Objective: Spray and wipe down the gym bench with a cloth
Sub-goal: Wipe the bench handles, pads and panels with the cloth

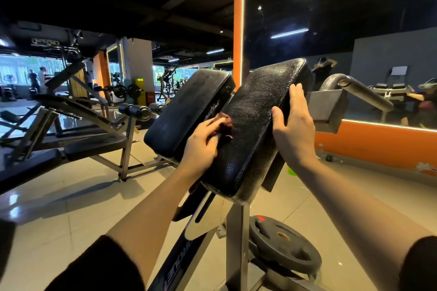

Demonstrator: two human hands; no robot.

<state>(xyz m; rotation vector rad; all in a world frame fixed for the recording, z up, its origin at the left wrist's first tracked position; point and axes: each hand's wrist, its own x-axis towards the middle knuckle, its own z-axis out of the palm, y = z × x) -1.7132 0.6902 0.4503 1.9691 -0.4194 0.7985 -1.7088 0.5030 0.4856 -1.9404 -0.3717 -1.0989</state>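
Two tilted black padded cushions of the gym bench fill the middle of the head view: the right pad point(255, 123) and the left pad point(186, 111). My left hand point(203, 144) presses a small dark reddish cloth point(225, 123) against the left side of the right pad, fingers closed on it. My right hand point(293, 125) grips the right edge of that same pad, thumb on the front face and fingers wrapped behind. No spray bottle is clearly in view.
The bench's steel frame point(236, 238) stands below the pads, with a black weight plate point(283, 241) lying at its base. Another black bench point(94, 142) stands to the left. A grey handle bar point(359, 90) juts out on the right before a mirror point(354, 19) and orange wall point(378, 146).
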